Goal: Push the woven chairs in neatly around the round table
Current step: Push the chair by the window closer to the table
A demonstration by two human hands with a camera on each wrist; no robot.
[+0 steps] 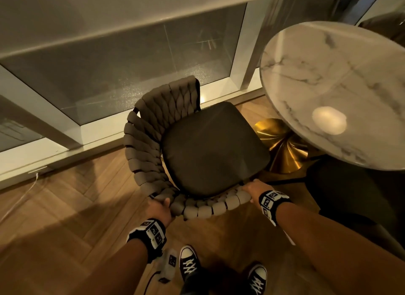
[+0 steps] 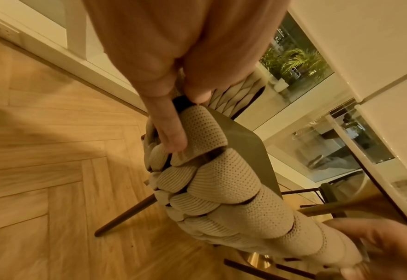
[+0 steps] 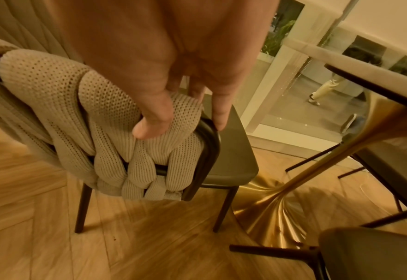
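A woven chair (image 1: 153, 123) with a curved braided back and dark seat cushion (image 1: 214, 150) stands on the floor left of the round marble table (image 1: 341, 79). My left hand (image 1: 160, 209) grips the braided back rail at its near left, fingers curled round a woven band (image 2: 197, 132). My right hand (image 1: 252, 190) grips the rail's right end, thumb on the weave (image 3: 149, 144) and fingers over the dark frame (image 3: 209, 147). The seat's front corner lies close to the table's gold pedestal base (image 1: 282, 145), and the seat sits mostly outside the tabletop edge.
A glass wall with white frames (image 1: 122, 128) runs behind the chair. A second dark chair (image 1: 341, 189) sits under the table at the right. A cable (image 1: 24, 196) lies on the herringbone wood floor (image 1: 65, 207). My shoes (image 1: 188, 261) stand just behind the chair.
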